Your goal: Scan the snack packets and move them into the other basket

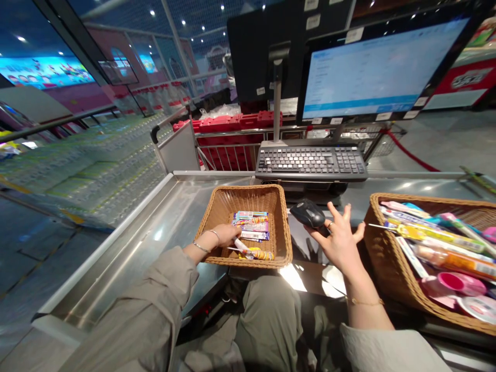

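My left hand [226, 234] reaches into a wicker basket [217, 206] on the steel counter, fingers closed on a small packet [241, 246] at its front. Several flat colourful packets [251, 225] lie in the middle of that basket, and a yellow-orange one [260, 254] lies by its front rim. My right hand [341, 238] holds a black barcode scanner [308, 213] with thumb and forefinger, the other fingers spread upward. It hovers between the two baskets.
A second wicker basket [382, 268] at right is full of toothbrush packs and pink items. Behind are a keyboard [311, 161], a lit monitor [382, 64], a monitor post [277, 95], red crates and a shopping cart. The steel counter [155, 227] runs left.
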Demonstrator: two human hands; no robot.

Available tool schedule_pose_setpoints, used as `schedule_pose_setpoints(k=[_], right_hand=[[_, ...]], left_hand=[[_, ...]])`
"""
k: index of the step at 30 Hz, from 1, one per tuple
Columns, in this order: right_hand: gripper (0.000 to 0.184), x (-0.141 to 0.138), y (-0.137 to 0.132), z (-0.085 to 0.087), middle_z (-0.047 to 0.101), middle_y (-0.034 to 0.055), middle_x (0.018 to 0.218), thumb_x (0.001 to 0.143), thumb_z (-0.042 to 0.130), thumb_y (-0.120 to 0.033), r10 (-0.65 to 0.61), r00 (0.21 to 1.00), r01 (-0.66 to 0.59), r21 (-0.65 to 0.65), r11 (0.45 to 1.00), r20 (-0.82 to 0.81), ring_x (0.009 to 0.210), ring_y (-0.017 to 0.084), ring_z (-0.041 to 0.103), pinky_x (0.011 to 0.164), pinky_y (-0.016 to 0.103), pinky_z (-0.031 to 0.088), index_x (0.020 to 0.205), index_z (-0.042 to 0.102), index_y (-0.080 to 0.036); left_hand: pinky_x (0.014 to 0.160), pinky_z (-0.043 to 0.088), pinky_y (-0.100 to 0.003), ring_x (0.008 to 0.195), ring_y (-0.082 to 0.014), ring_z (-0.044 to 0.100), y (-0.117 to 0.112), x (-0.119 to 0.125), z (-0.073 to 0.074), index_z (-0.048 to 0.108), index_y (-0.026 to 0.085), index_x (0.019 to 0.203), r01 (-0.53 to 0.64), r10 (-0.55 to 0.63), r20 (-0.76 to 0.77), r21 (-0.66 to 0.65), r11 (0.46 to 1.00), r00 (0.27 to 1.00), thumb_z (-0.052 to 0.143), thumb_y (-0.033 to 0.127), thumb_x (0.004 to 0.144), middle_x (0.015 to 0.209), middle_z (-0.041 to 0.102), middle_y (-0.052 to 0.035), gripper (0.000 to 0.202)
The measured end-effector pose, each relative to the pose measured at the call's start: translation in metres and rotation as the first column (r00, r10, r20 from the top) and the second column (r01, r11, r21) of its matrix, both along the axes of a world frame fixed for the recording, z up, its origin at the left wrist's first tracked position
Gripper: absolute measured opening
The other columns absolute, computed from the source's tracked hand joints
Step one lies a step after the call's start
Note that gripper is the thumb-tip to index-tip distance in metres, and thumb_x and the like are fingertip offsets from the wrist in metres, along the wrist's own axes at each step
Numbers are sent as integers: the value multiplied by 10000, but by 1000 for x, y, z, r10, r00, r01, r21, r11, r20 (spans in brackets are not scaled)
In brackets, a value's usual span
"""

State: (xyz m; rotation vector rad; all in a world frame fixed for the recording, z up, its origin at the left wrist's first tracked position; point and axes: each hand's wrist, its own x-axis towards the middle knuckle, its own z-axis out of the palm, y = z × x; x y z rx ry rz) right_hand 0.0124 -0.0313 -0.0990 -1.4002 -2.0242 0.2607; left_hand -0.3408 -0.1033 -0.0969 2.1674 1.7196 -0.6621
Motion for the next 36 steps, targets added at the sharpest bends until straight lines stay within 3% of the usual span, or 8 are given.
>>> schedule_pose_setpoints(k=[7,16,19,23,27,33,36], right_hand=[[354,0,-1,-1,453,120,1548,873,547,-529,2,1000,-1,13,1000,-25,1524,423,147,1051,829,55,877,727,-224],[358,3,-2,0,448,110,1554,884,529,-529,0,999,1,26,1000,-33,1534,410,126,1052,830,66,893,728,-232],[358,3,-5,3,439,109,1560,899,504,-507,0,1000,2,44,999,-31,1532,410,135,1055,825,63,879,724,-226],[342,4,-7,6,449,115,1551,902,496,-484,1,999,1,62,998,-39,1530,409,136,1052,824,71,901,722,-228],[334,7,-8,8,439,117,1558,890,515,-493,4,999,0,63,998,-50,1533,413,119,1047,826,70,899,719,-229],[290,11,-12,15,428,114,1566,875,557,-468,-1,997,8,97,995,-80,1533,416,117,1054,827,58,889,714,-225],[260,12,-16,19,424,112,1569,884,548,-422,-3,996,15,131,991,-88,1537,405,113,1067,819,59,912,710,-220]], left_hand=[[890,499,-328,1024,-236,661,10,-2,32,615,207,1078,-35,30,26,235,971,999,607,206,886,1088,703,-91,191],[857,495,-365,983,-249,610,15,10,61,595,188,1082,-93,109,1,530,843,994,600,308,943,1051,680,-99,184],[888,497,-399,1053,-265,585,14,24,66,617,203,1080,-88,95,22,630,772,995,605,367,943,1112,685,-103,214],[1047,450,-484,1228,-293,543,17,43,66,664,226,1050,-61,-23,92,803,592,995,679,342,896,1290,668,-80,194],[1165,317,-604,1378,-344,449,22,66,67,689,235,1055,-104,-36,134,889,446,990,696,286,876,1379,630,-71,186],[1185,117,-736,1489,-384,286,29,100,75,707,268,1054,-214,23,220,914,344,975,687,335,882,1488,541,-61,185],[1165,22,-770,1529,-397,157,31,112,78,704,286,1070,-254,65,247,904,344,967,655,367,902,1563,452,-48,193]])
